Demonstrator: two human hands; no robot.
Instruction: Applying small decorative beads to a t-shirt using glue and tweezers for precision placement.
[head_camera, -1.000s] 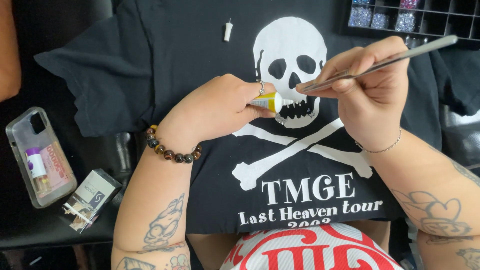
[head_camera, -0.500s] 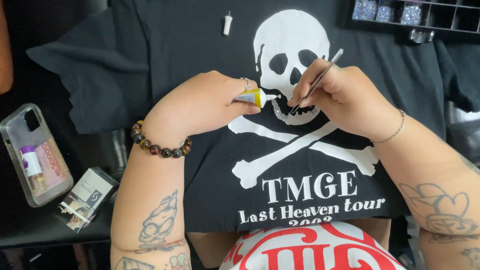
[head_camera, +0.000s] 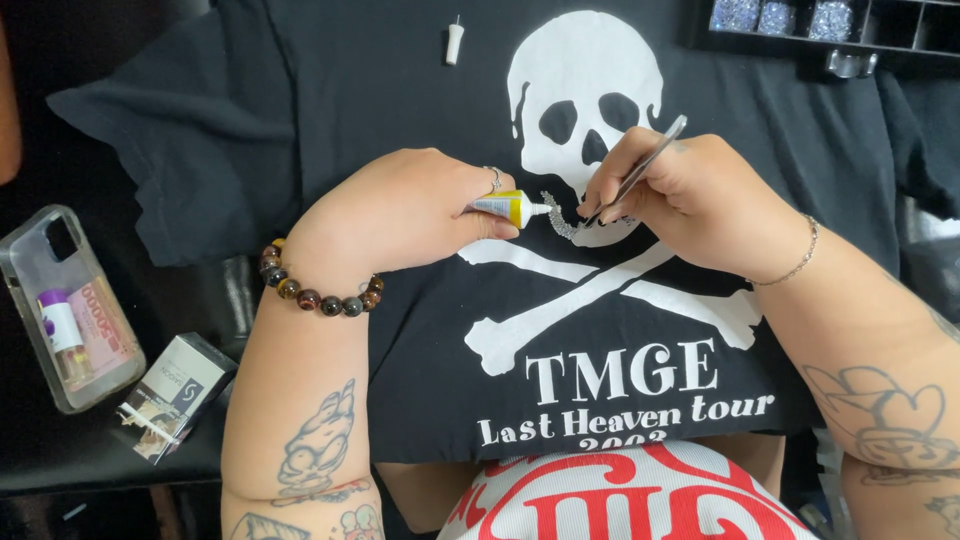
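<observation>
left hand (head_camera: 400, 215) closed round a small yellow glue tube (head_camera: 508, 207), nozzle at the skull's jaw, frame centre – right hand (head_camera: 700, 200) pinches slim metal tweezers (head_camera: 640, 170), tip on the print

black cotton t-shirt (head_camera: 330, 110) lies flat; a short glittery row of rhinestones (head_camera: 560, 215) lines the jaw – the rest of the white skull print (head_camera: 585, 70) looks bare

gem tray (head_camera: 800, 25) upper right

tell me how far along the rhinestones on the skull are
Done: a short row of stones glints along the skull print's jaw. In hand: left hand holds the glue tube, right hand works tweezers there. Left: most of the skull and the crossbones look bare.
</observation>
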